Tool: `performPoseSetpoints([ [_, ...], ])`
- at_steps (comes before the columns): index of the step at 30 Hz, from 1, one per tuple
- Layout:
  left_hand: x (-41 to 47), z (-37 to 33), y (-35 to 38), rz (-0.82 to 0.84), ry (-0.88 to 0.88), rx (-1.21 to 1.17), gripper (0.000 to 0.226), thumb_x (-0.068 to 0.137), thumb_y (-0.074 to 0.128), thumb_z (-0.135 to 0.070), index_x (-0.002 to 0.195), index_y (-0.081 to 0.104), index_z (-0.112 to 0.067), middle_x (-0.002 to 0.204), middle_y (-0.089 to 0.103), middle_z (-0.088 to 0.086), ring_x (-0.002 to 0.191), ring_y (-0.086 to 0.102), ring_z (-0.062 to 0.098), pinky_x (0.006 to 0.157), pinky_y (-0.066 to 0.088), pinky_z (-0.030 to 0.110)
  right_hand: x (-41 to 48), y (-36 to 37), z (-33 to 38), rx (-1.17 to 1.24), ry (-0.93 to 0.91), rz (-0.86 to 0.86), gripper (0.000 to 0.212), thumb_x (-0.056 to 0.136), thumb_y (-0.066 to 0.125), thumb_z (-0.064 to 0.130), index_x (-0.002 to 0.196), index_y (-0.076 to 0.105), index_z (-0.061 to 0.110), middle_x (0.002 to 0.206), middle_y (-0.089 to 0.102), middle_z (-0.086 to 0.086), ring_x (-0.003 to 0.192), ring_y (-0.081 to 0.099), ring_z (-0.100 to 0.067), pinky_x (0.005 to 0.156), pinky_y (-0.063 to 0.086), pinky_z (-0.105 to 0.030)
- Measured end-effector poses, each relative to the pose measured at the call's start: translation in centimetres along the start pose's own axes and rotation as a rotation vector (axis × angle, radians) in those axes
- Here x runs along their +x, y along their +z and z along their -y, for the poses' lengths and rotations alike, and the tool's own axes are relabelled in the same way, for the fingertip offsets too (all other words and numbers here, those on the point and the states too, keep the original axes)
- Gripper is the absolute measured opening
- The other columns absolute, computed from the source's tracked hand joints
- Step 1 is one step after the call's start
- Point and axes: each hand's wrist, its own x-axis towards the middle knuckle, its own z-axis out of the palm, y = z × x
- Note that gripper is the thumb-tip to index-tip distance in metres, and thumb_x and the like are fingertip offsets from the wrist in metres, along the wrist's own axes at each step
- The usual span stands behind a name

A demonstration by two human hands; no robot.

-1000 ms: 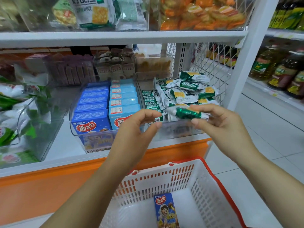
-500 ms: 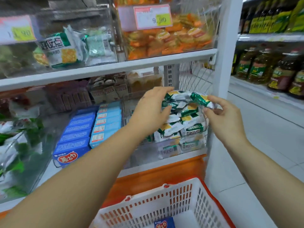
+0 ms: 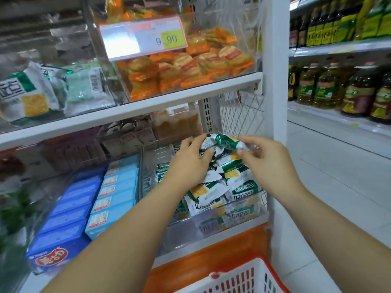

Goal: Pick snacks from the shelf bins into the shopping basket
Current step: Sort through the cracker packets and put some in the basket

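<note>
our right hand (image 3: 269,166) pinches a snack packet (image 3: 227,142); our left hand (image 3: 187,167) seems to grip its other end, just above the bin (image 3: 146,172). the basket (image 3: 243,269), well below our grip, hasn't received it yet.

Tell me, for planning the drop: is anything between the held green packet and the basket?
The packet, in the left hand and right hand over the bin, has its front wall and the shelf edge between it and the basket below. Nothing else visible does.
</note>
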Motion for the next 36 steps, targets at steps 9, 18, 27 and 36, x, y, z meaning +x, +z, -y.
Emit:
performPoseSetpoints([
  [9, -0.2, 0.9, -0.5, 0.021, -0.004, -0.156, 0.061, 0.097, 0.043, -0.047, 0.151, 0.019, -0.033, 0.157, 0.019, -0.004, 0.137, 0.034, 0.022, 0.111, 0.032, 0.037, 0.3, -0.1, -0.5, -0.163, -0.077, 0.095, 0.043, 0.090, 0.063, 0.018, 0.132, 0.056, 0.025, 0.120, 0.057, 0.009, 0.059, 0.043, 0.018, 0.062, 0.031, 0.008],
  [18, -1.1, 1.2, -2.1, -0.024, 0.030, -0.178, 0.053, 0.098, 0.046, -0.041, 0.147, 0.031, -0.028, 0.153, 0.028, -0.004, 0.137, 0.032, 0.014, 0.101, 0.024, 0.022, 0.1, -0.4, 0.3, -0.120, -0.042, 0.066, 0.048, 0.087, 0.066, 0.020, 0.133, 0.053, 0.030, 0.068, 0.036, 0.023, 0.059, 0.037, 0.007, 0.052, 0.034, -0.004],
  [27, -7.5, 4.4, -5.7, -0.133, 0.107, -0.012, 0.032, 0.095, 0.055, -0.028, 0.127, 0.057, -0.025, 0.131, 0.054, -0.006, 0.119, 0.048, 0.010, 0.094, 0.033, 0.019, -3.5, 1.5, 4.1, 0.031, -0.130, 0.229, 0.032, 0.088, 0.064, 0.016, 0.109, 0.059, 0.039, 0.092, 0.063, 0.021, 0.056, 0.052, -0.005, 0.057, 0.043, -0.011],
  [36, -14.2, 12.1, -9.2, -0.087, 0.028, 0.250, 0.058, 0.078, 0.035, -0.059, 0.117, 0.065, -0.028, 0.122, 0.063, -0.007, 0.117, 0.056, 0.021, 0.103, 0.036, 0.055, -3.9, 7.7, 9.0, -0.207, -0.135, 0.904, 0.066, 0.072, 0.075, 0.045, 0.131, 0.054, 0.027, 0.128, 0.057, 0.015, 0.113, 0.055, 0.003, 0.100, 0.046, -0.025],
])
